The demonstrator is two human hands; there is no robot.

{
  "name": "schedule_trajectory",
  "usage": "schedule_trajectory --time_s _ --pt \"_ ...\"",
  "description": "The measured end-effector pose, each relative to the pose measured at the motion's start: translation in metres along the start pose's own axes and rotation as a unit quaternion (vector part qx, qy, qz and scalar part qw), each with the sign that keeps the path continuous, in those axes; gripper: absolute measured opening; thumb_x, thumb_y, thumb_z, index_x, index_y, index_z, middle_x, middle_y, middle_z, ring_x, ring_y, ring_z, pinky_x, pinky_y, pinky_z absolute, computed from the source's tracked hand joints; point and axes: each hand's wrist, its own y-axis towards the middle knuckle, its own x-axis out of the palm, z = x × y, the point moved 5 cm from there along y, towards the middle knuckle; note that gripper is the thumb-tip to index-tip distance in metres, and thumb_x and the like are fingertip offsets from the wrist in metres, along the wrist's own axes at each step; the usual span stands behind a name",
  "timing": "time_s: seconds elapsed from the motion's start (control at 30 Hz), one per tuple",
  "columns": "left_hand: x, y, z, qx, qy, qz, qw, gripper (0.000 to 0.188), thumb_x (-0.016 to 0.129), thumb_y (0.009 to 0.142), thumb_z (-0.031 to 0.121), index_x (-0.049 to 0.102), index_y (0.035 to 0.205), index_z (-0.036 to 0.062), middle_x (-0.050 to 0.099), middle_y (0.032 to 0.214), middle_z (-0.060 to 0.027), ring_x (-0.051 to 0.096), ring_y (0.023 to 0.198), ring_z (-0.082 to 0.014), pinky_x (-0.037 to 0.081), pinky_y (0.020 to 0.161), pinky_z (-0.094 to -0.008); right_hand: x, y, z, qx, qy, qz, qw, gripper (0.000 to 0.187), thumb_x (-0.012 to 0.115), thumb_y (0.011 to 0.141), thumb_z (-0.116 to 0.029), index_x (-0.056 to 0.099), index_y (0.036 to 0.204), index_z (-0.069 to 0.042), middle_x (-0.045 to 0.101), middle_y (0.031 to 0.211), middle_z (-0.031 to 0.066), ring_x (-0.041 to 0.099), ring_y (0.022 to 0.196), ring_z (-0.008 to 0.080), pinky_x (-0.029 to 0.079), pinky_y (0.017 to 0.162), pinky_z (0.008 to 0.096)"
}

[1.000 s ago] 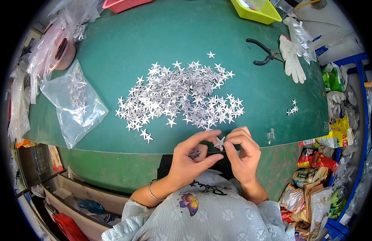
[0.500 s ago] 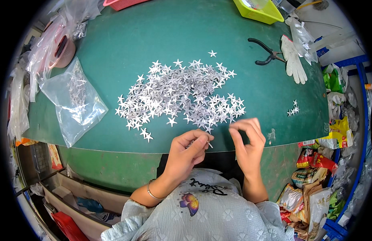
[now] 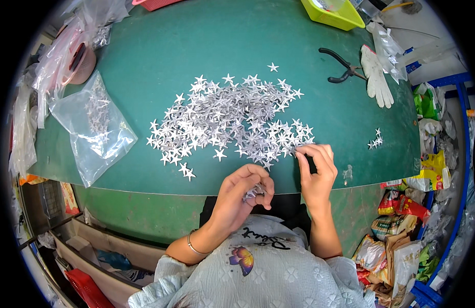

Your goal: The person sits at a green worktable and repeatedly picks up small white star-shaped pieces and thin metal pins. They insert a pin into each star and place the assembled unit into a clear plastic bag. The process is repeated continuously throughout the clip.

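Observation:
A wide heap of small silvery starfish-shaped pieces (image 3: 222,118) lies on the green table (image 3: 160,46). My left hand (image 3: 242,195) is curled at the table's near edge, fingers wrapped around some silver starfish pieces (image 3: 254,192) that show in its palm. Over at the heap's lower right edge is my right hand (image 3: 318,169), its thumb and forefinger apart and the fingertips close to the outermost starfish. Whether the fingertips touch a piece is too small to make out. Toward the right, several starfish (image 3: 375,139) form a small separate group.
At left lies a clear plastic bag (image 3: 101,131) with starfish inside, near a pink basket (image 3: 82,66). Black-handled pliers (image 3: 342,66) and a white glove (image 3: 376,77) lie at the right. A yellow-green basket (image 3: 335,18) stands at the back. Packages (image 3: 389,226) fill the lower right.
My right hand has come slightly down to the heap's right edge. My left hand has loosened and turned, so the starfish in its palm now show.

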Motion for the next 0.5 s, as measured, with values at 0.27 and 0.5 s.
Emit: schedule_trajectory --time_s 0.27,0.5 --pt "-0.001 0.004 -0.005 0.034 0.07 0.018 0.997 0.025 0.043 0.092 0.018 0.054 0.098 -0.0044 0.056 0.087 -0.0091 0.052 0.075 -0.014 0.045 0.063 -0.0247 -0.007 -0.013 -0.016 0.108 0.287 0.013 0.952 0.016 0.066 0.067 0.012 0.061 0.081 0.005 0.062 0.08 0.0105 0.054 0.077 0.0189 0.042 0.068 0.0266" --pt "0.012 0.001 0.003 0.029 -0.014 -0.024 0.999 0.022 0.051 0.09 0.015 0.056 0.099 -0.0039 0.055 0.086 -0.0065 0.049 0.072 -0.0104 0.041 0.061 -0.0228 -0.014 -0.015 -0.034 0.033 0.266 0.012 0.963 0.018 0.066 0.065 0.014 0.061 0.081 0.005 0.062 0.08 0.0116 0.054 0.077 0.0203 0.042 0.068 0.0282"
